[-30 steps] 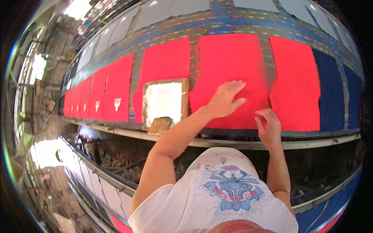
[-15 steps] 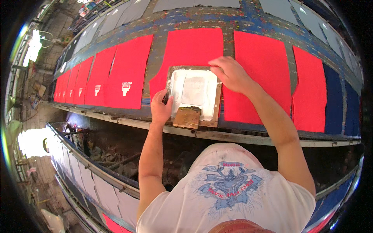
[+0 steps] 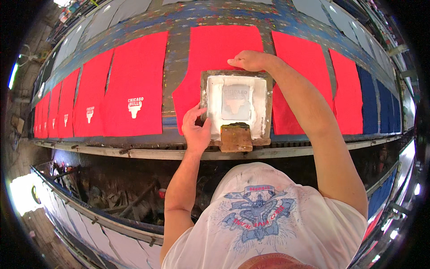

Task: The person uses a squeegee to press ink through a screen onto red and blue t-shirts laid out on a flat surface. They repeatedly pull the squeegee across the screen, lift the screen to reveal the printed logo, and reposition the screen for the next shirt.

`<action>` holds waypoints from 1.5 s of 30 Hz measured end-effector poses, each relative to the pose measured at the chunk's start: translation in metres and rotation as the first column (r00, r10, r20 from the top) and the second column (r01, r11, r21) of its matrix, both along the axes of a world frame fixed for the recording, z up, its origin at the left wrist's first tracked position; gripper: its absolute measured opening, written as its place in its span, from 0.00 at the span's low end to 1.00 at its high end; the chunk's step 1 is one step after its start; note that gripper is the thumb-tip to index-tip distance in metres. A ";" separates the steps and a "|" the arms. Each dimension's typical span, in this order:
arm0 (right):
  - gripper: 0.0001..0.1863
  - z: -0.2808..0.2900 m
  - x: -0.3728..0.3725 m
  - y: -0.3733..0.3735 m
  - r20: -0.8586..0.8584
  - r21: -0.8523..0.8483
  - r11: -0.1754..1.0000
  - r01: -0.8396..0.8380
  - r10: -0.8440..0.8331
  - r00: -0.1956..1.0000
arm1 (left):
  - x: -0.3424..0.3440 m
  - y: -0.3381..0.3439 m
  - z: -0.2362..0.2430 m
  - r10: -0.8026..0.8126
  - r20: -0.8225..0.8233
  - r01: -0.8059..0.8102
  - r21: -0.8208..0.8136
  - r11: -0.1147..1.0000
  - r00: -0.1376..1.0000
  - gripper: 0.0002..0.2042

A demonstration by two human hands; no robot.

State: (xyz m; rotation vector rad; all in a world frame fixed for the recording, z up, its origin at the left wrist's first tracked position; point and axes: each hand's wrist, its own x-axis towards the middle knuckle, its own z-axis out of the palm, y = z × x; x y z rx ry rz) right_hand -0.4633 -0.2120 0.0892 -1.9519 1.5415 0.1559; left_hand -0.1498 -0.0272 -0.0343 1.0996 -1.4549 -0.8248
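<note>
A screen-printing frame [image 3: 268,105] lay on a fabric panel [image 3: 226,49] at the near side of the printing table [image 3: 176,54], a squeegee [image 3: 236,137] over its near rim. The left hand [image 3: 197,129] was on its left side, the right hand [image 3: 251,61] at its far edge. Neighbouring panels [image 3: 136,76] lay left and right, another row [image 3: 130,10] beyond.

White short-sleeved T-shirt [image 3: 266,224], blue ribboned emblem [image 3: 256,206] across its front, red lettering [image 3: 279,210], bare forearms [image 3: 182,184]

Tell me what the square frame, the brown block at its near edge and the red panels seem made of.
Square frame: probably wood, matte and worn; its brown rails look rough and smeared white.
Brown block: likely wood too, dull and stained; no clear grain shows.
Red panels: matte fabric, from their soft, slightly wavy edges; knit or woven, I can't tell.
</note>
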 end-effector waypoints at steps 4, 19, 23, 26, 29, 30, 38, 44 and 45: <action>0.46 0.006 0.001 -0.006 -0.007 0.026 0.999 0.026 -0.026 1.000 | 0.004 0.007 0.001 0.003 -0.029 -0.005 -0.044 0.999 1.000 0.18; 0.23 -0.004 -0.055 0.262 0.790 -0.239 0.611 0.755 -0.330 0.517 | 0.007 0.004 0.028 0.001 -0.227 0.009 0.043 0.999 0.974 0.17; 0.25 -0.025 -0.033 0.356 0.894 -0.095 0.668 0.738 -0.268 0.358 | -0.030 0.007 0.041 0.036 -0.153 -0.026 0.065 0.998 0.988 0.17; 0.29 -0.022 -0.059 0.382 0.866 -0.117 0.629 0.768 -0.314 0.389 | -0.082 0.013 0.045 -0.015 -0.147 0.023 0.057 0.998 0.989 0.17; 0.33 -0.006 -0.133 0.410 0.783 -0.214 0.584 0.783 -0.376 0.495 | -0.169 0.040 0.044 -0.043 -0.064 0.050 0.109 0.993 0.997 0.18; 0.32 -0.001 -0.151 0.418 0.746 -0.207 0.590 0.781 -0.421 0.516 | -0.190 0.047 0.043 -0.063 -0.045 0.068 0.117 0.991 0.997 0.18; 0.31 0.006 -0.257 0.453 0.463 -0.412 0.643 0.645 -0.462 0.757 | -0.303 0.097 0.020 -0.106 -0.178 0.134 0.156 0.979 0.978 0.19; 0.29 0.006 -0.290 0.466 0.469 -0.313 0.714 0.627 -0.457 0.755 | -0.321 0.107 0.016 -0.080 -0.218 0.131 0.227 0.965 0.973 0.18; 0.29 0.005 -0.292 0.467 0.480 -0.321 0.712 0.624 -0.445 0.756 | -0.321 0.107 0.016 -0.074 -0.213 0.125 0.235 0.964 0.974 0.18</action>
